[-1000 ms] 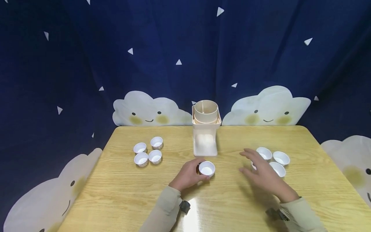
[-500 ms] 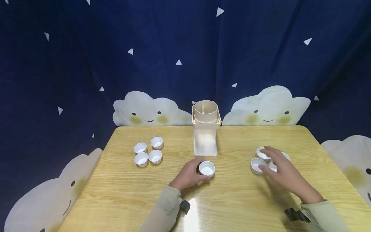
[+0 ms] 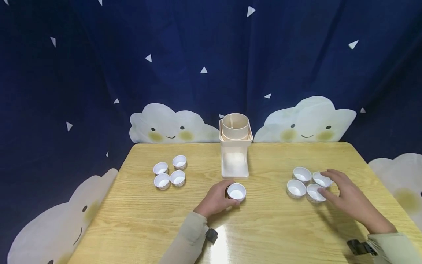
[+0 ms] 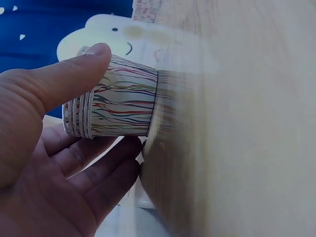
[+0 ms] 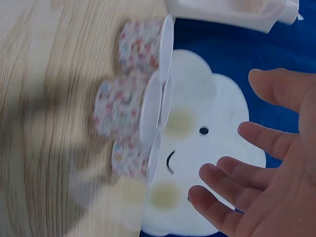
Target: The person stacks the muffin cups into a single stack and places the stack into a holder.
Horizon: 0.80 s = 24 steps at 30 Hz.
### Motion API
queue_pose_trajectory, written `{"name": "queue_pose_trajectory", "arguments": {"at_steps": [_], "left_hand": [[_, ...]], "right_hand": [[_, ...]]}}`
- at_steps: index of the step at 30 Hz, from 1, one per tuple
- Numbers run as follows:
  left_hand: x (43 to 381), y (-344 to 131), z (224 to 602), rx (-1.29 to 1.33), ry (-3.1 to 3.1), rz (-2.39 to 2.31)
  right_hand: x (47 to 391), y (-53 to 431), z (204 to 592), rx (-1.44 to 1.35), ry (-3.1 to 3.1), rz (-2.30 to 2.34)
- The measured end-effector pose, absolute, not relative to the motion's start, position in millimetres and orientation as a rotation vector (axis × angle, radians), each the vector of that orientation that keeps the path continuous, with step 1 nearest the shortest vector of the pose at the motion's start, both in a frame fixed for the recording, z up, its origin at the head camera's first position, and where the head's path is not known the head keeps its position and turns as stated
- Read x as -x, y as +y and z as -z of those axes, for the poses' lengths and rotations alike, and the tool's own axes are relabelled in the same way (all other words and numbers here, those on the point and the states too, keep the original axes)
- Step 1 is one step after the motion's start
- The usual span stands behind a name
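Note:
My left hand (image 3: 214,200) grips a stack of nested paper cups (image 3: 236,192) standing near the middle of the table, thumb on one side and fingers on the other. In the left wrist view, several rims and wavy coloured lines show on the stacked cups (image 4: 126,98). My right hand (image 3: 352,203) hovers with spread fingers by several white-lined paper cups (image 3: 296,189) on the right. From the right wrist, that hand (image 5: 276,163) appears apart from these cups, whose outsides have a pink floral print (image 5: 121,108); nothing is held in it.
Several more small cups (image 3: 162,181) stand grouped on the left of the wooden table (image 3: 132,227). A cream dispenser-like stand (image 3: 234,161) with a round open container (image 3: 235,126) on top is at the back middle. A dark blue curtain (image 3: 184,36) hangs behind.
My right hand has moved rightward across the right-hand cups, uncovering those on their left side. The left hand has kept its grip on the stack in the same place.

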<state>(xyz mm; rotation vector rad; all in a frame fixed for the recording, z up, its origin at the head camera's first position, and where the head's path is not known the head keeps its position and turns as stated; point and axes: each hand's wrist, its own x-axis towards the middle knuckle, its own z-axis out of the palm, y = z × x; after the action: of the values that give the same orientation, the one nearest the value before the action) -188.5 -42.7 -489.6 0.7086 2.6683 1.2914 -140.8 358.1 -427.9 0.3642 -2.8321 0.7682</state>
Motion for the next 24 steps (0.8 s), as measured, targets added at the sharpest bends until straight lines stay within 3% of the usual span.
{"name": "queue_pose_trajectory", "arguments": {"at_steps": [14,24], "left_hand": [[188,-40,489,-0.656,2.692,-1.272],[187,-40,487,-0.649,2.676,-1.297]], "right_hand": [[174,413,427,-0.24,-3.078,-0.682],[185,429,434,-0.333,-3.122,-0.618]]}}
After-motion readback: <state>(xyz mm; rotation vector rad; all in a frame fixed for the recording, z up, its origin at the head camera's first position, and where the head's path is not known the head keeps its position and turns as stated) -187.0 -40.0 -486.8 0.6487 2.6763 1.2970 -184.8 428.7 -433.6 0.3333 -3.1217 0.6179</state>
